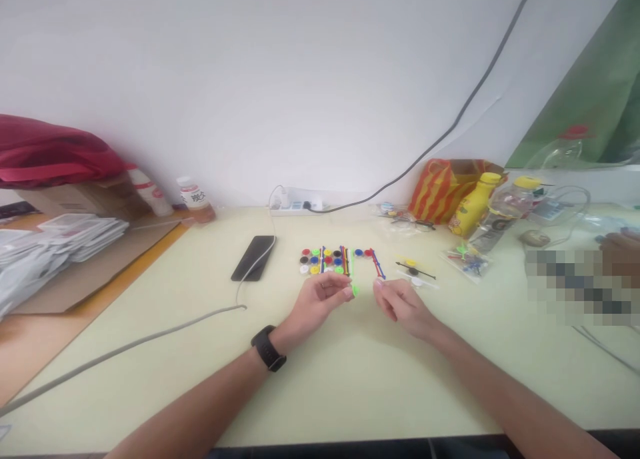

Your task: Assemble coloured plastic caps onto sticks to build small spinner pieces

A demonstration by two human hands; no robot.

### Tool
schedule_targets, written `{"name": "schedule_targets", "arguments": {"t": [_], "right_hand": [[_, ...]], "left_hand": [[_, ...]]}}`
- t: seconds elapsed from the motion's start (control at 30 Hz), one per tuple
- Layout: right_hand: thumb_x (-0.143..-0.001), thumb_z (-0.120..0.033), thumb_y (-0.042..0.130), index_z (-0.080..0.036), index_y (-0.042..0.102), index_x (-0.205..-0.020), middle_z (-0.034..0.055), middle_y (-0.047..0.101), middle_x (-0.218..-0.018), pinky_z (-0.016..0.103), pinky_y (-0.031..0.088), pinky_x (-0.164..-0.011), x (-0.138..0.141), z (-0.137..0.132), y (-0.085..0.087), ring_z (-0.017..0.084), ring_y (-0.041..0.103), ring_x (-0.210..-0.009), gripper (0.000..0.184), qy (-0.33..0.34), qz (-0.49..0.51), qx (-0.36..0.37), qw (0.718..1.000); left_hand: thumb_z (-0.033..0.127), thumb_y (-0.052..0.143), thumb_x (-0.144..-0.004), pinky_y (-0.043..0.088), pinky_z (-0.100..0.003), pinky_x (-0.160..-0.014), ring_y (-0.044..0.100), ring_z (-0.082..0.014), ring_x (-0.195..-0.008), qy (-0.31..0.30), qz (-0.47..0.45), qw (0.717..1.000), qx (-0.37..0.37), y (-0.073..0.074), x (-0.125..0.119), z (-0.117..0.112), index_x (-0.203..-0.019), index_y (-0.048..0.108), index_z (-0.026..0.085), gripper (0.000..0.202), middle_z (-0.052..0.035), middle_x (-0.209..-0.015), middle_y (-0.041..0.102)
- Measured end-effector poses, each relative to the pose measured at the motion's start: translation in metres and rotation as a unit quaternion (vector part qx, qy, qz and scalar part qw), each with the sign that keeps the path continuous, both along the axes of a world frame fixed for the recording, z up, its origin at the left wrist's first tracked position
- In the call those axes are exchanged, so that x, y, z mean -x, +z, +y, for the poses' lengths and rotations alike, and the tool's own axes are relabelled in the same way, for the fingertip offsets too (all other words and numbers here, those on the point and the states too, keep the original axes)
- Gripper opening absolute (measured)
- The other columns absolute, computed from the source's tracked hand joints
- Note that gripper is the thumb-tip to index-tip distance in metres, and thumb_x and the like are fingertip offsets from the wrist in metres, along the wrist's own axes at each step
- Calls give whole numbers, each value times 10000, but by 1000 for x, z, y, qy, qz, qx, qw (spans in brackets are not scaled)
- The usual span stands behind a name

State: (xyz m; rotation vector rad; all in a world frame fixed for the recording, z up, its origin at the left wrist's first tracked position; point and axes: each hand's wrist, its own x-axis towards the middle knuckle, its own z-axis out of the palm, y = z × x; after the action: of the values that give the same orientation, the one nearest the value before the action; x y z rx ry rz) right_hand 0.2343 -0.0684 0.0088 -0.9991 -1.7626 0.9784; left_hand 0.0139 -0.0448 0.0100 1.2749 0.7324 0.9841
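Observation:
My left hand [320, 302], with a black watch [269, 348] on its wrist, is closed in a pinch at a small bright green round plastic piece [355, 290]. A thin green strip [353, 264] runs up from there. To its right, my right hand [404, 309] has its thumb and fingers pressed together. What they hold, if anything, is too small to tell. Just beyond the hands lie rows of coloured discs [315, 260] and bundles of thin coloured arrows [345, 259]. A red and blue arrow pair [379, 264] lies above my right fingertips. A black arrow [417, 270] rests farther right.
A black phone [253, 258] lies left, with a pale cable [150, 334] across it. Along the wall stand a power strip [297, 204], a striped bag [435, 189] and a yellow bottle [473, 204]. A plastic packet [467, 262] lies right; another person's hand [620, 249] is at the far right.

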Motion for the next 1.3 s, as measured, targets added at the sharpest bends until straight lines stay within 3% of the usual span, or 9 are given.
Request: {"name": "schedule_targets", "arguments": {"t": [0.07, 0.23, 0.63, 0.8, 0.93, 1.03, 1.1, 1.17, 1.3], "right_hand": [[-1035, -508, 445, -213, 392, -509, -18, 386, -521, 311, 346, -570, -1, 2, 2, 135, 385, -532, 605, -4, 17, 7, 1000], [-917, -454, 684, -224, 561, -827, -8, 568, -756, 284, 440, -617, 4, 3, 3, 153, 548, -685, 276, -36, 60, 20, 997], [-957, -386, 632, -241, 614, -1032, 32, 640, -888, 312, 518, -691, 10, -1, -2, 187, 638, -815, 164, -31, 28, 6, 999], [-985, -364, 563, -307, 466, -1455, 20, 602, -882, 334, 504, -669, 5, -2, -5, 177, 581, -722, 483, -56, -10, -71, 996], [-988, -341, 545, -343, 267, -1587, 13, 591, -934, 331, 479, -653, 4, -3, -7, 153, 526, -650, 660, -61, -30, -99, 993], [-991, -368, 545, -300, 496, -1418, 16, 598, -916, 323, 461, -642, 4, -3, -6, 151, 523, -648, 435, -48, -32, -86, 995], [-1018, -416, 495, -233, 663, -948, 4, 554, -740, 318, 421, -606, 2, -2, -4, 149, 485, -599, 258, -31, -40, -63, 997], [-1045, -458, 424, -215, 477, -594, -10, 427, -578, 317, 370, -574, 0, -1, -1, 143, 414, -545, 514, -17, -43, -48, 998], [-1031, -496, 456, -214, 415, -594, -11, 430, -593, 307, 366, -583, -2, 2, 2, 145, 423, -582, 522, -24, -33, -38, 998]], "left_hand": [[345, 859, -802, 583, -339, -880, 691, -185, -916, 7, -2, 1000, 4, 0, 0, 0, -1003, 737, 168, 294, -55, -964, 710], [345, 853, -808, 573, -332, -882, 684, -184, -925, 6, 2, 1000, -7, 1, 0, -1, -1000, 737, 171, 283, -57, -968, 711], [382, 839, -820, 573, -376, -919, 705, -231, -995, -5, 20, 1000, -23, -2, 0, 0, -1018, 737, 168, 309, -90, -1038, 739], [384, 844, -814, 579, -371, -911, 702, -215, -962, -6, 16, 1000, -13, 1, 0, -2, -1024, 742, 172, 315, -78, -1015, 730], [384, 850, -808, 579, -363, -904, 703, -207, -943, -2, 16, 1000, -5, 2, 0, -2, -1021, 744, 170, 320, -74, -1004, 730], [386, 853, -805, 577, -353, -894, 702, -205, -940, -6, 16, 1000, -6, 2, 0, -2, -1020, 741, 171, 324, -73, -1003, 731], [386, 857, -800, 580, -350, -882, 700, -202, -928, -7, 15, 1000, -3, 2, 0, -2, -1014, 738, 167, 328, -71, -986, 727], [384, 860, -796, 583, -347, -869, 696, -196, -908, -2, 12, 1000, 2, 3, -1, -3, -1006, 736, 162, 330, -67, -961, 717], [377, 862, -795, 583, -340, -865, 688, -190, -909, 1, 4, 1000, 8, 4, -1, -3, -997, 734, 160, 323, -63, -955, 706]]}}
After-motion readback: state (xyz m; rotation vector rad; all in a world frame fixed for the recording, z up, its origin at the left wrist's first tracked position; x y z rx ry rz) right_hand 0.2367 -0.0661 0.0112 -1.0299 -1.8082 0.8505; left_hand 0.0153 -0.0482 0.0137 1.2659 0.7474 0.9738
